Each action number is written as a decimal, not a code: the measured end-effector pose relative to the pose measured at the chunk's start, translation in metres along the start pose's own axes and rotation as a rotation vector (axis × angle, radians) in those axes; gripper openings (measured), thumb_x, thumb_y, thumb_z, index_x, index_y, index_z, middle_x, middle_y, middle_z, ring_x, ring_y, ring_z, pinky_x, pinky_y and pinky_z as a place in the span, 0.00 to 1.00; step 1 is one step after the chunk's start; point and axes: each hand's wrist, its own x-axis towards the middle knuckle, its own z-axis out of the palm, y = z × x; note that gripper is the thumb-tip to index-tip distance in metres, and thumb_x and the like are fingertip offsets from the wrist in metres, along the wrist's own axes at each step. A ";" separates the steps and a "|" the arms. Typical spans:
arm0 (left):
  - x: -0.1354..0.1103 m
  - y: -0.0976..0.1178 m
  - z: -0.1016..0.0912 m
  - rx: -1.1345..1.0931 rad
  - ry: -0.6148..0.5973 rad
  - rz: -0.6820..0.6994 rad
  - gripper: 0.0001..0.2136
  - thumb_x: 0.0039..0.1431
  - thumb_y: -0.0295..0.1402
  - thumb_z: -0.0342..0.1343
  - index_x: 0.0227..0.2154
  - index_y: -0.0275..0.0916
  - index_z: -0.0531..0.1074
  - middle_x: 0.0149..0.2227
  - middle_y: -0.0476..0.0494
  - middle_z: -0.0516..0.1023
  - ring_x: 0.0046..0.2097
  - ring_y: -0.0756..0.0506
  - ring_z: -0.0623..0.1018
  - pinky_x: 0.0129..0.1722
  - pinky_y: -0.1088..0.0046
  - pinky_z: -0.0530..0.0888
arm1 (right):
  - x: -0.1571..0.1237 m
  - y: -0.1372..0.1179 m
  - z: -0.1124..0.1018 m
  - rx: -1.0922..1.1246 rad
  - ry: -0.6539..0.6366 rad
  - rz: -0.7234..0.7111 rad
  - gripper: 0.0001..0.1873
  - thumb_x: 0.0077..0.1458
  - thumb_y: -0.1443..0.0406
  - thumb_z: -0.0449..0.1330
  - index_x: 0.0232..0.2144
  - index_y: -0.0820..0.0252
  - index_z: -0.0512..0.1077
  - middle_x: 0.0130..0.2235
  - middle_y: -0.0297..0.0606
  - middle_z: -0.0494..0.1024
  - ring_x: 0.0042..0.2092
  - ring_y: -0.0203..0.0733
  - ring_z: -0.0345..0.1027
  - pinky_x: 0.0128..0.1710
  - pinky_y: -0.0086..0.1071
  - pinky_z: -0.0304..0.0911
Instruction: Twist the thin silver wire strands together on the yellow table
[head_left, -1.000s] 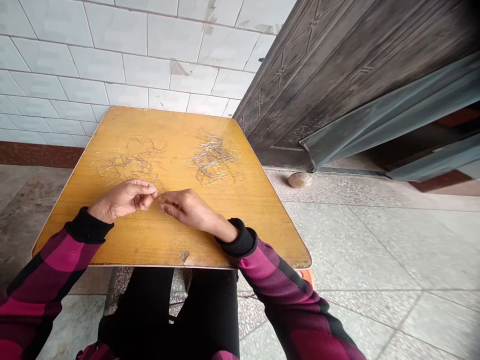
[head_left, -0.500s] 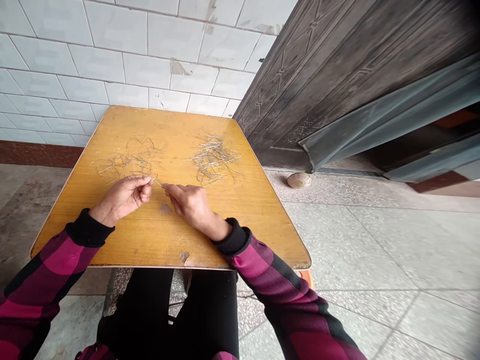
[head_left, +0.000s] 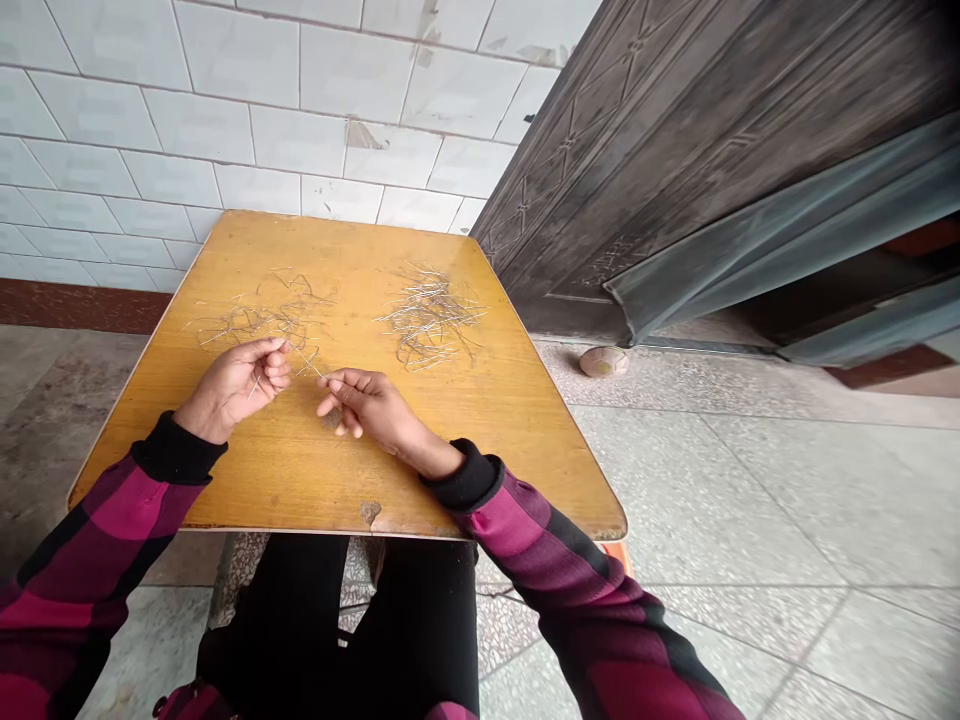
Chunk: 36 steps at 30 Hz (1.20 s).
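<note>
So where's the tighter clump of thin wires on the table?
In the head view, the tighter clump of thin metal wires lies toward the far right of the yellow tabletop, beyond the right hand and right of the looser wire tangle.

Two hands (head_left: pixel 232 388), two wire heaps (head_left: pixel 431 320)

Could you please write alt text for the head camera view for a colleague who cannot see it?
A person's left hand and right hand rest close together on a yellow wooden tabletop, with a thin wire running from the left fingers toward the right hand. Beyond them lie a loose tangle of fine wires and a denser heap.
</note>
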 end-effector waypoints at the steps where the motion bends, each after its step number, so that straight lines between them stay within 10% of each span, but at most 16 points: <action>1: 0.000 0.002 -0.001 -0.020 -0.004 0.002 0.16 0.63 0.20 0.43 0.20 0.33 0.66 0.13 0.53 0.64 0.15 0.57 0.64 0.17 0.83 0.62 | 0.000 -0.001 0.000 0.083 -0.018 0.046 0.14 0.59 0.56 0.58 0.40 0.62 0.70 0.29 0.32 0.80 0.14 0.24 0.54 0.17 0.23 0.61; 9: -0.001 0.025 -0.013 -0.097 0.007 0.032 0.14 0.63 0.20 0.43 0.23 0.34 0.66 0.12 0.56 0.63 0.14 0.57 0.65 0.16 0.83 0.62 | -0.002 -0.007 -0.005 0.247 -0.143 0.260 0.09 0.59 0.62 0.59 0.38 0.63 0.72 0.28 0.33 0.81 0.13 0.23 0.54 0.18 0.23 0.66; 20: 0.000 0.023 -0.012 -0.074 0.037 -0.061 0.15 0.63 0.19 0.41 0.23 0.33 0.66 0.12 0.55 0.61 0.13 0.57 0.63 0.14 0.84 0.61 | -0.019 -0.037 -0.045 -0.242 -0.171 0.183 0.12 0.57 0.61 0.61 0.36 0.65 0.74 0.27 0.35 0.80 0.19 0.30 0.70 0.22 0.25 0.65; 29: 0.003 -0.003 -0.009 0.128 -0.153 -0.116 0.08 0.56 0.21 0.55 0.21 0.31 0.70 0.12 0.55 0.61 0.15 0.57 0.63 0.15 0.84 0.61 | -0.123 -0.009 -0.067 -0.265 0.068 0.206 0.20 0.56 0.50 0.60 0.35 0.63 0.74 0.29 0.39 0.80 0.20 0.36 0.71 0.22 0.31 0.66; 33: 0.001 -0.023 0.000 0.385 -0.315 -0.172 0.07 0.52 0.25 0.60 0.21 0.31 0.72 0.12 0.52 0.62 0.16 0.56 0.64 0.17 0.83 0.61 | -0.149 -0.020 -0.056 -0.546 0.533 -0.116 0.16 0.60 0.53 0.57 0.37 0.58 0.76 0.31 0.40 0.80 0.34 0.42 0.76 0.37 0.36 0.70; 36: 0.000 -0.036 0.007 0.560 -0.372 -0.144 0.08 0.51 0.29 0.61 0.21 0.31 0.73 0.14 0.49 0.65 0.18 0.55 0.65 0.18 0.83 0.61 | -0.144 -0.024 -0.033 -0.667 0.572 -0.236 0.15 0.63 0.55 0.54 0.40 0.58 0.75 0.39 0.43 0.81 0.41 0.43 0.76 0.40 0.35 0.69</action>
